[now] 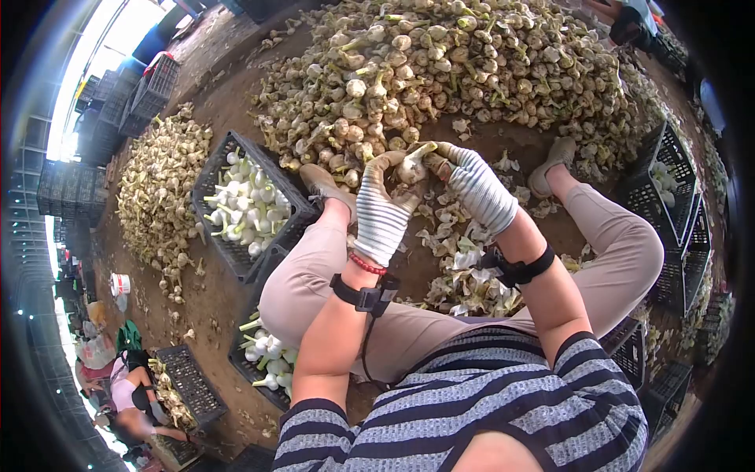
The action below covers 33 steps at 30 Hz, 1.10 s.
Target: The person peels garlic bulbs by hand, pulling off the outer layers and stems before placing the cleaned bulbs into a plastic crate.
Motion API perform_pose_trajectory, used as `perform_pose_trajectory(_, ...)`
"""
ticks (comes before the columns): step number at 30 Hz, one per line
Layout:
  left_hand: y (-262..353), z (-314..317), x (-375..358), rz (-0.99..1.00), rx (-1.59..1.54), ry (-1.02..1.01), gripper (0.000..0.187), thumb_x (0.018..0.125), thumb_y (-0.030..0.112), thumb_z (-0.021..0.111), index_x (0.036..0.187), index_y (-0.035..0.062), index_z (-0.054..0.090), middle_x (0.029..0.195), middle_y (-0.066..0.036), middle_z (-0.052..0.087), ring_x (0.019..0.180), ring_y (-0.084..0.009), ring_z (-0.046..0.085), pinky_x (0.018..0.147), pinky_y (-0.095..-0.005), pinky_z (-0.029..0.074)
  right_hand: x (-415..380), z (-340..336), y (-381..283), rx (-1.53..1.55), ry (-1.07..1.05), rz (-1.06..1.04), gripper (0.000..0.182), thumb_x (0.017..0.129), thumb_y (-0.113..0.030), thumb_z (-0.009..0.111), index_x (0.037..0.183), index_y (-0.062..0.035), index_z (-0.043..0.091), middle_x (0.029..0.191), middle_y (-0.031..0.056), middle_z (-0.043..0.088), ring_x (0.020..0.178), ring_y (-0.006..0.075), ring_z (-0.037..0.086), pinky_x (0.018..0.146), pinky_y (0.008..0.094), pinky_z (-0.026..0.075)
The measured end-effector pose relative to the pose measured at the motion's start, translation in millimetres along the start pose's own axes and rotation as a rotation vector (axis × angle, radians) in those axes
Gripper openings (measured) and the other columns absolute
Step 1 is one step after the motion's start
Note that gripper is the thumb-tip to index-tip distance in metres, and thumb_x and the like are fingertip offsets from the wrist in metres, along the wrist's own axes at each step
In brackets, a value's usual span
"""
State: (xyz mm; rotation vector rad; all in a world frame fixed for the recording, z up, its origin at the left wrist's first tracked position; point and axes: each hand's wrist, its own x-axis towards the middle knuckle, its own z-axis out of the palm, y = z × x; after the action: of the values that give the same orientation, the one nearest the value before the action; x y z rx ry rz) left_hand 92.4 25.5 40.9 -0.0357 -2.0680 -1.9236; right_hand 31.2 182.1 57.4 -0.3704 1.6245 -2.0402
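Note:
A garlic bulb with a short stem is held up in front of the big garlic pile. My left hand, in a striped glove with tan fingers, grips the bulb from the left. On the other side, my right hand, gloved alike, has its fingers curled in against the bulb and its stem; the exact hold of its fingertips is partly hidden. Below the hands, loose papery garlic skins lie on the ground between my legs.
A black crate of clean white garlic stands by my left leg, with another crate of garlic behind it. Stacked crates are at right. A smaller garlic pile lies at left; another person sits at lower left.

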Motion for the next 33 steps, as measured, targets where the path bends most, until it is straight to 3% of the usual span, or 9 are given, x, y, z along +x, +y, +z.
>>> perform_pose_trajectory(5,1.0,-3.4,3.4,-0.121,-0.157,-0.045,0.055,0.078,-0.005,0.071,0.125,0.0040,0.044,0.117,-0.010,0.055,0.107,-0.0170,0.056,0.093,-0.0308,0.050,-0.7,-8.6,-6.3,0.055,-0.079,0.047,0.037,0.097,-0.027,0.058,0.122,-0.0003,0.060,0.104,-0.0016,0.065,0.094,0.0049,0.054,0.085,0.0229,0.046)
perform_pose_trajectory(8,0.0,-2.2,1.5,-0.075,-0.068,-0.049,0.056,0.079,-0.005,0.070,0.125,0.0051,0.041,0.116,-0.010,0.054,0.105,-0.0174,0.057,0.093,-0.0309,0.051,0.0,0.6,0.8,0.040,-0.065,-0.175,0.044,0.094,-0.035,0.063,0.122,-0.0015,0.060,0.103,-0.0010,0.065,0.094,0.0070,0.054,0.086,0.0250,0.045)
perform_pose_trajectory(12,2.7,-2.7,0.1,-0.013,-0.036,-0.058,0.053,0.079,-0.005,0.070,0.122,0.0057,0.041,0.113,-0.009,0.055,0.104,-0.0162,0.057,0.090,-0.0298,0.052,1.5,8.8,-10.2,-0.038,0.013,0.027,0.043,0.092,-0.031,0.066,0.121,-0.0002,0.060,0.103,0.0022,0.066,0.091,0.0076,0.056,0.083,0.0241,0.046)
perform_pose_trajectory(16,1.1,-6.3,-1.8,-0.112,-0.098,-0.049,0.050,0.080,-0.004,0.071,0.120,0.0055,0.043,0.111,-0.008,0.056,0.102,-0.0148,0.057,0.087,-0.0285,0.052,-2.0,-1.6,-15.5,-0.017,-0.090,0.047,0.032,0.096,-0.024,0.059,0.118,0.0000,0.062,0.103,0.0026,0.068,0.090,0.0077,0.058,0.084,0.0248,0.048)
perform_pose_trajectory(19,1.6,-4.5,0.9,-0.142,-0.141,0.003,0.049,0.076,-0.003,0.073,0.117,0.0044,0.046,0.109,-0.006,0.054,0.098,-0.0139,0.054,0.090,-0.0273,0.049,-2.0,-14.0,-14.4,-0.105,-0.184,-0.039,0.035,0.097,-0.026,0.059,0.119,0.0003,0.061,0.105,0.0023,0.068,0.091,0.0083,0.059,0.085,0.0252,0.048)
perform_pose_trajectory(24,-1.0,-4.9,3.9,-0.162,-0.154,-0.001,0.046,0.079,-0.001,0.073,0.115,0.0043,0.046,0.110,-0.007,0.052,0.097,-0.0135,0.053,0.088,-0.0271,0.049,-7.0,-19.5,-13.3,0.111,-0.260,-0.043,0.042,0.095,-0.031,0.061,0.121,0.0023,0.059,0.109,0.0023,0.066,0.094,0.0071,0.058,0.085,0.0249,0.047)
perform_pose_trajectory(28,-1.1,-0.4,2.4,-0.079,-0.098,-0.029,0.046,0.079,-0.002,0.073,0.116,0.0042,0.046,0.110,-0.008,0.052,0.095,-0.0130,0.054,0.087,-0.0278,0.049,-4.7,-6.8,-12.9,-0.197,-0.007,-0.049,0.031,0.095,-0.023,0.061,0.115,0.0009,0.063,0.097,0.0004,0.067,0.086,0.0061,0.055,0.078,0.0237,0.046)
perform_pose_trajectory(31,7.8,1.3,0.0,-0.174,-0.186,0.021,0.042,0.082,0.004,0.071,0.116,0.0041,0.046,0.111,-0.008,0.052,0.094,-0.0127,0.054,0.085,-0.0285,0.050,-5.7,-7.5,-12.1,-0.313,0.017,-0.007,0.024,0.094,-0.017,0.060,0.111,-0.0003,0.066,0.089,-0.0009,0.065,0.080,0.0061,0.052,0.073,0.0241,0.045)
perform_pose_trajectory(33,6.1,-1.7,1.9,-0.361,-0.516,0.080,0.038,0.087,0.014,0.069,0.117,0.0052,0.047,0.108,-0.007,0.053,0.094,-0.0128,0.055,0.083,-0.0289,0.050,-7.4,-12.5,-7.0,-0.301,-0.031,-0.071,0.020,0.093,-0.012,0.059,0.107,-0.0009,0.068,0.083,-0.0017,0.063,0.075,0.0066,0.050,0.069,0.0250,0.045)
